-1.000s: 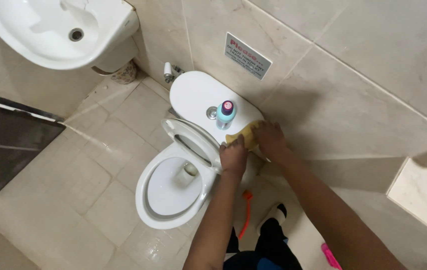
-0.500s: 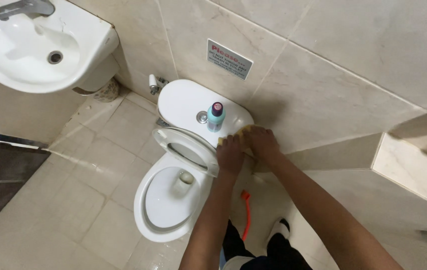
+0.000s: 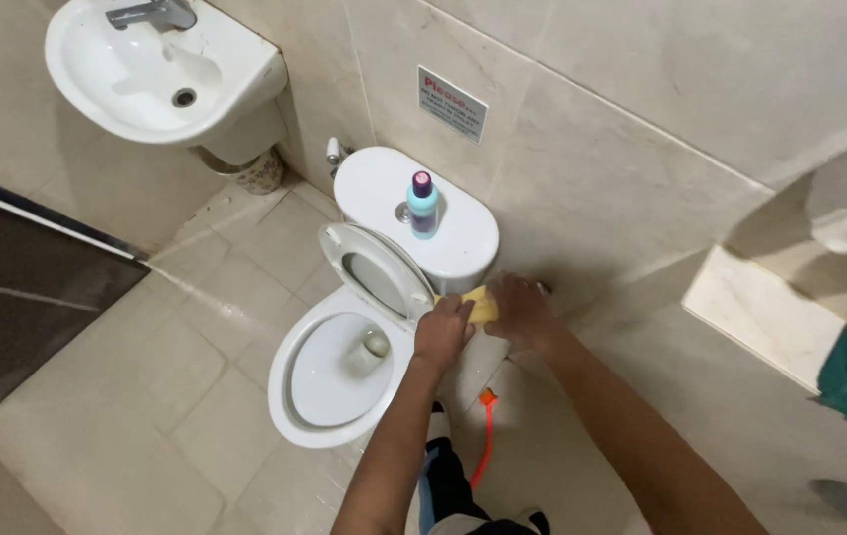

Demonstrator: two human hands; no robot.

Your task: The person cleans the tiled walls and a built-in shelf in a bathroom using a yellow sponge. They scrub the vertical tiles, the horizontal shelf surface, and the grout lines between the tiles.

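Yellow sponge [image 3: 480, 303], white toilet [image 3: 344, 367], blue bottle [image 3: 422, 210] w/ purple cap.

Both forearms are bare of sleeves, and below them show dark trousers with a blue-and-white stripe.

A small rectangular white sign [image 3: 452, 103] with red and dark print sits on the beige wall tile above the cistern; a light-blue bottle [image 3: 422, 206] with purple cap stands upright on the cistern lid [image 3: 374, 188].

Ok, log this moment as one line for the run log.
left hand: on yellow sponge | right hand: on sponge | spot: toilet side below tank | bottle: upright on tank
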